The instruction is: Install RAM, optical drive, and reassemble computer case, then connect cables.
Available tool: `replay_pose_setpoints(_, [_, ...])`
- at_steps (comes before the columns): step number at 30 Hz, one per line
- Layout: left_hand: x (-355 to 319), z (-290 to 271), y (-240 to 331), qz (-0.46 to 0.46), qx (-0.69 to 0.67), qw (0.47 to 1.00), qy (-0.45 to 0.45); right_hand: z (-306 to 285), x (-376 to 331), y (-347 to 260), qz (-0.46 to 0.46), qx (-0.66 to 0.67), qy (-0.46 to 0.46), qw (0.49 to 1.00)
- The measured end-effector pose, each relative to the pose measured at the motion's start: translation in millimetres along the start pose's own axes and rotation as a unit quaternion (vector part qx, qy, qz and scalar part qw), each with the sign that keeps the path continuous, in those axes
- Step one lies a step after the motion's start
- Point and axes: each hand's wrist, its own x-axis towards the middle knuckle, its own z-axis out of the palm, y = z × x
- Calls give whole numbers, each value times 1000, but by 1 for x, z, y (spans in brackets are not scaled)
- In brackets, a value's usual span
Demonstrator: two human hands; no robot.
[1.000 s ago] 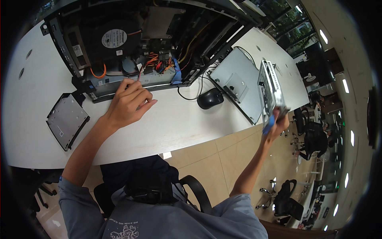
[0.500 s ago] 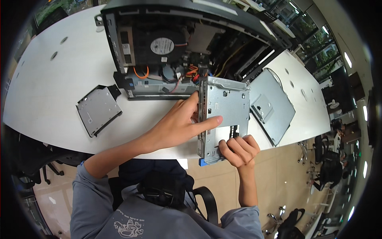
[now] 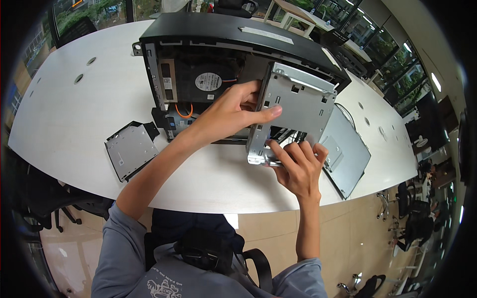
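A silver metal drive bracket [image 3: 304, 110] is held up between my hands, tilted, in front of the opened computer case [image 3: 218, 25]. My left hand [image 3: 243, 109] grips its left edge, thumb lying across the flat face and fingers behind. At the lower end my right hand [image 3: 298, 166] has its fingers curled at the bracket's rectangular cutout; what the fingertips press on is partly hidden. Inside the black case a fan [image 3: 208, 82] with a round label shows, along with an orange cable [image 3: 184, 110]. The bracket covers the case's right interior.
Left of the case an optical drive [image 3: 131, 150] lies flat on the white table [image 3: 59, 114]. A grey metal side panel [image 3: 348, 154] rests at the right, near the table's edge. A chair armrest [image 3: 258, 263] stands beside me, and other chairs are beyond the table.
Both hands have lifted the bracket up and away from me, toward the case, tilting it. My right hand's fingers have shifted at the cutout. The view has also moved.
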Motion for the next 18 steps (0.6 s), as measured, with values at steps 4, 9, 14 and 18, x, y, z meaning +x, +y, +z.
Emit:
replay_pose_setpoints(4, [9,-2,-4,19,-1,1000,21,4,8,7,-7,-2,0,1000])
replay_pose_setpoints(9, [14,-4,-6,-27,31,998,48,7,12,9,-10,12,4,1000])
replay_pose_setpoints(14, [16,7,-15,62,45,990,115,14,11,3,8,-12,9,1000])
replay_pose_setpoints(18, [17,10,-19,65,51,987,138,20,10,2,14,-19,21,999])
